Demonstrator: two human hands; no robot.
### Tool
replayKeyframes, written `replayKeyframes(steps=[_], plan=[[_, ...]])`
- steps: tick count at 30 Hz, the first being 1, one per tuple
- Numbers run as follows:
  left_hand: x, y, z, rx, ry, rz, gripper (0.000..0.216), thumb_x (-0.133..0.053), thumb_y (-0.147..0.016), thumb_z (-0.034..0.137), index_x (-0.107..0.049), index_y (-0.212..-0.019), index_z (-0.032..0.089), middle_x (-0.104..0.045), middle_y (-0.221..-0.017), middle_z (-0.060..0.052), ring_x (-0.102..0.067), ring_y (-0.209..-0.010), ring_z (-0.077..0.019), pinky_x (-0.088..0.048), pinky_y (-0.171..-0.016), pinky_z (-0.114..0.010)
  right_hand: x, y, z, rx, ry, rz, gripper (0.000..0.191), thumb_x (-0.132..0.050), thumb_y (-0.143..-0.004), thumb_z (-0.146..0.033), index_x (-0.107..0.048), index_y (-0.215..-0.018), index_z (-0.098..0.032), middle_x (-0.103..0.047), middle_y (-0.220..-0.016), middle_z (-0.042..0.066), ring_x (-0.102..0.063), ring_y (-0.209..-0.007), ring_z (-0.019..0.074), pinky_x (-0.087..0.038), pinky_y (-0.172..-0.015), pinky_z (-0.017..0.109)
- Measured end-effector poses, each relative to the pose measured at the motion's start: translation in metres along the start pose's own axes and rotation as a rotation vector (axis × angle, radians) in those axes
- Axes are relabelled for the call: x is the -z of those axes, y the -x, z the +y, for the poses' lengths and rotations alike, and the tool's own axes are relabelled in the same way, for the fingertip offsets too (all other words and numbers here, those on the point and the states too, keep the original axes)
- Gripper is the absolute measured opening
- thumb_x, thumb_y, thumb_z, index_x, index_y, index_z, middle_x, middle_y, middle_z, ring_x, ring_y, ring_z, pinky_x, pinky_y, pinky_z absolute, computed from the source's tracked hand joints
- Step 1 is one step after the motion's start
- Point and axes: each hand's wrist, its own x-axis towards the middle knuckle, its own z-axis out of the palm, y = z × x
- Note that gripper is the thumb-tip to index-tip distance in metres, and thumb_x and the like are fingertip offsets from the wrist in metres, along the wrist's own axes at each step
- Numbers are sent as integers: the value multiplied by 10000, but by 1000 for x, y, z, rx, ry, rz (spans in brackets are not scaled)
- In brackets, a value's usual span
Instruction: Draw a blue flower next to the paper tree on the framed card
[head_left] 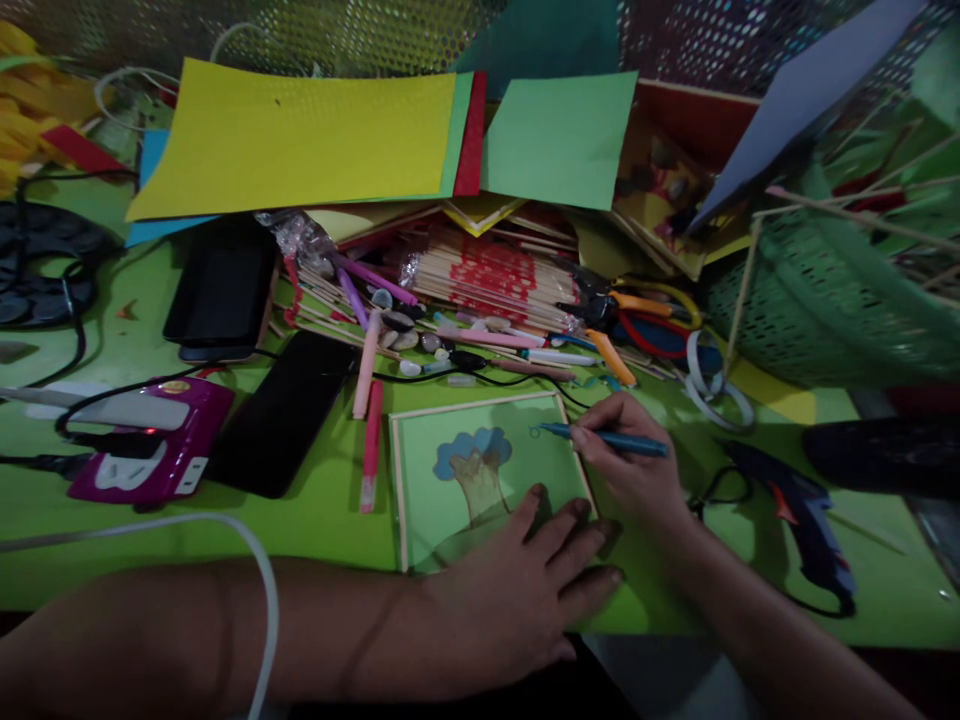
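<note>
My right hand (630, 460) grips a blue felt-tip pen (634, 441), its tip resting on a green picture card (420, 500) edged with thin wooden sticks. On the card is a drawn tree (474, 465) with a blue crown and brown trunk. A small blue curl shows beside the pen tip. My left hand (529, 580) lies flat with fingers spread over the card's lower right part, covering that corner. Left of the card lie a red marker (372, 440) and a pink marker (366, 365).
Two dark phones (289, 415) (221, 285) and a purple power socket (154, 440) lie at left. A glue gun (806, 520) and a green basket (847, 290) stand at right. Behind are bundled sticks (480, 275), scissors (652, 305) and coloured paper sheets (300, 140).
</note>
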Motion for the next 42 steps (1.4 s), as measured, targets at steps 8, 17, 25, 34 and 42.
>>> replayKeyframes(steps=[8,17,25,34,42], plan=[[3,0,-2,-10,1,-5,675,-586,-975,565,-473,-1554,238,-380,-1667,-115,-353,-1508,-335,-296,-1178,-567,1,0,0,-3,18,-21,143,-726,-812,-247,-601,-744,-230,-579,-643,-26,-496,-570,135,-410,-518,262],[1,0,-1,-10,0,-1,696,-601,-964,575,-471,-1556,233,-383,-1662,-122,-347,-1510,-346,-287,-1182,-575,1,1,4,-3,27,-12,139,-727,-821,-250,-606,-757,-226,-589,-649,-32,-511,-575,132,-411,-534,262],[2,0,-1,-6,5,-5,694,-604,-963,569,-472,-1555,233,-377,-1667,-116,-344,-1514,-343,-294,-1185,-572,0,0,2,-24,7,5,146,-721,-813,-259,-593,-749,-232,-605,-653,-25,-536,-582,142,-436,-536,270],[3,0,-2,-10,-5,-12,691,-597,-964,572,-475,-1555,235,-375,-1668,-115,-341,-1513,-343,-303,-1180,-566,1,0,2,-30,-13,2,161,-732,-812,-282,-591,-752,-232,-592,-656,-25,-524,-584,145,-436,-540,278],[4,0,-2,-6,-14,-15,691,-598,-965,575,-471,-1558,242,-373,-1672,-111,-346,-1517,-338,-304,-1182,-563,1,2,5,-26,-38,-34,147,-728,-856,-285,-607,-790,-236,-599,-685,-18,-538,-608,155,-435,-564,290]])
